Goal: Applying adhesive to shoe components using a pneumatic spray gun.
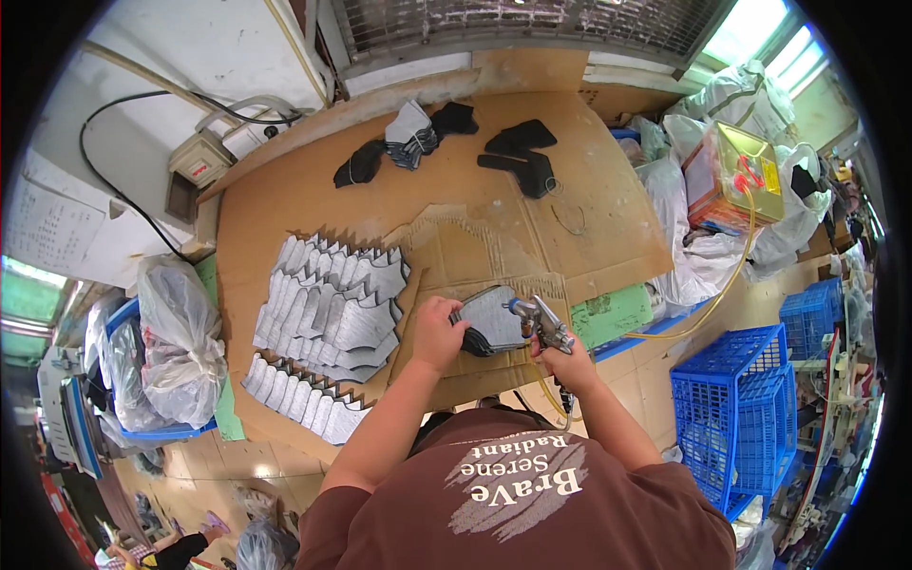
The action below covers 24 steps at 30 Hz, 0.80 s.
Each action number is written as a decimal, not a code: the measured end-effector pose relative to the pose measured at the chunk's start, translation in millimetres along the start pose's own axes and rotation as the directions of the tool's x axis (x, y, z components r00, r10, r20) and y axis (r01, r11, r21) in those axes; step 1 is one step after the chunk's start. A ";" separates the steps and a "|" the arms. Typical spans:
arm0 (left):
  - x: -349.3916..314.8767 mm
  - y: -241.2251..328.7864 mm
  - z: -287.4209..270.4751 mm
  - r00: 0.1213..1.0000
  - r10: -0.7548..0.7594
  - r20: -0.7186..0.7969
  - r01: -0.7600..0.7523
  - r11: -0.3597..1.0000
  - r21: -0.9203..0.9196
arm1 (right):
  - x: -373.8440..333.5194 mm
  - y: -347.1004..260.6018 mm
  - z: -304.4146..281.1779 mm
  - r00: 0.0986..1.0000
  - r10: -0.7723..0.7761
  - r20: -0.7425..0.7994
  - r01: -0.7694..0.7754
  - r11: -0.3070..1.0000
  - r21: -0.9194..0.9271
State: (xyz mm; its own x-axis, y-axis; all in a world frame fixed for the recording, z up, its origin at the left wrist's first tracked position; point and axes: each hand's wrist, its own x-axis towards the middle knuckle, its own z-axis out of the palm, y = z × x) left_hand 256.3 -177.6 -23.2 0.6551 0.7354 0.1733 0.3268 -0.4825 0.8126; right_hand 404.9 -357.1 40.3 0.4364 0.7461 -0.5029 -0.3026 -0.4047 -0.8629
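My left hand (439, 334) grips a stack of grey, dark-backed cut pieces (489, 318) above a sheet of brown cardboard (494, 261). My right hand (562, 366) holds a metal spray gun (543, 323) whose nozzle points at the top piece of the stack. A yellow hose (722, 285) runs from the gun toward a yellow and red tin can (736, 180) at the right. Two overlapping rows of grey sprayed pieces (328, 309) lie to the left of my left hand.
Black unsprayed pieces (522, 157) and small bundles (408, 138) lie at the far side of the cardboard-covered table. Plastic bags (180, 342) fill a blue bin at left. Blue crates (736, 408) stand at right. An electrical box (201, 161) hangs on the wall.
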 end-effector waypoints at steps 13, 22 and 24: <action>-13.8 -20.9 -69.0 0.802 -0.595 -0.051 0.518 0.736 -0.436 | -4.5 -4.5 13.2 0.995 -0.075 0.061 0.077 0.997 -0.025; -137.8 -177.8 -251.9 0.356 -0.779 -0.517 0.360 0.624 -0.693 | 2.2 -11.7 29.2 0.985 -0.044 0.164 0.059 0.994 -0.089; -131.5 -167.7 -258.4 0.300 -0.790 -0.535 0.467 0.611 -0.640 | 2.6 -11.2 31.1 0.986 -0.048 0.163 0.064 0.994 -0.093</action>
State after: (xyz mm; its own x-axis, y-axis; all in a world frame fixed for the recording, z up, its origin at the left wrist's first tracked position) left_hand -60.8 -70.4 -38.4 -0.4265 0.8561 -0.2920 0.0695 0.3529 0.9331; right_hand 383.0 -334.2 50.2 0.3069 0.8408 -0.4460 -0.1936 -0.4037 -0.8942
